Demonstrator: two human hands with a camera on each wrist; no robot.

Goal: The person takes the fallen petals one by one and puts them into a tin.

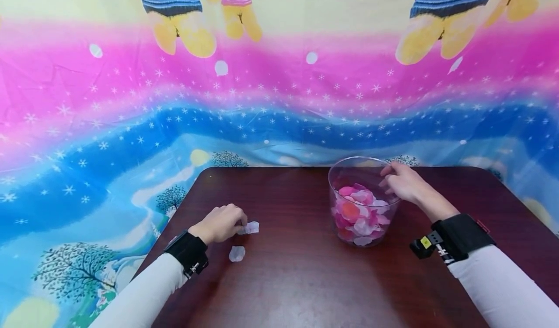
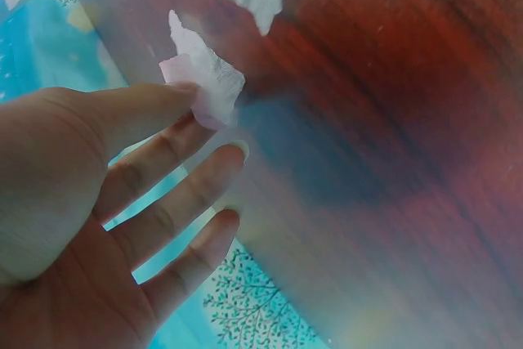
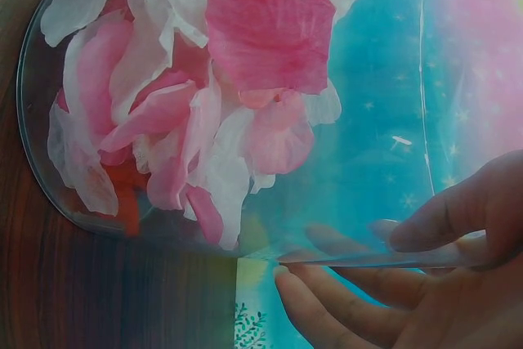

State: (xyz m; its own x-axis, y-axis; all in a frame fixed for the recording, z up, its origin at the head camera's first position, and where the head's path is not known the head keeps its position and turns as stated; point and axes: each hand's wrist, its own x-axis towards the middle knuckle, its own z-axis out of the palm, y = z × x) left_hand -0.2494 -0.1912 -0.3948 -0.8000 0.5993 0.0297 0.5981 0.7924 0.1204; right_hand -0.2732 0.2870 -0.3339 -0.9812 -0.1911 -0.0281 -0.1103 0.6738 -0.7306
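On the left part of the table, my left hand (image 1: 221,222) pinches a pale, whitish-pink artificial petal (image 2: 216,79) between thumb and index finger; the other fingers are spread out. A second white petal (image 1: 237,254) lies on the wood just below that hand in the head view. My right hand (image 1: 403,182) grips the rim of a clear plastic bucket (image 1: 340,177), thumb on one side of the wall and fingers on the other. Pink, white and orange-red petals (image 3: 270,34) fill roughly the lower half of the bucket, which stands upright.
The dark reddish-brown table (image 1: 288,279) has rounded far corners. Behind it and along its left side hangs a printed cloth (image 1: 279,90) with bears, snowflakes and trees. Each wrist carries a black strap (image 1: 465,236) with a small camera.
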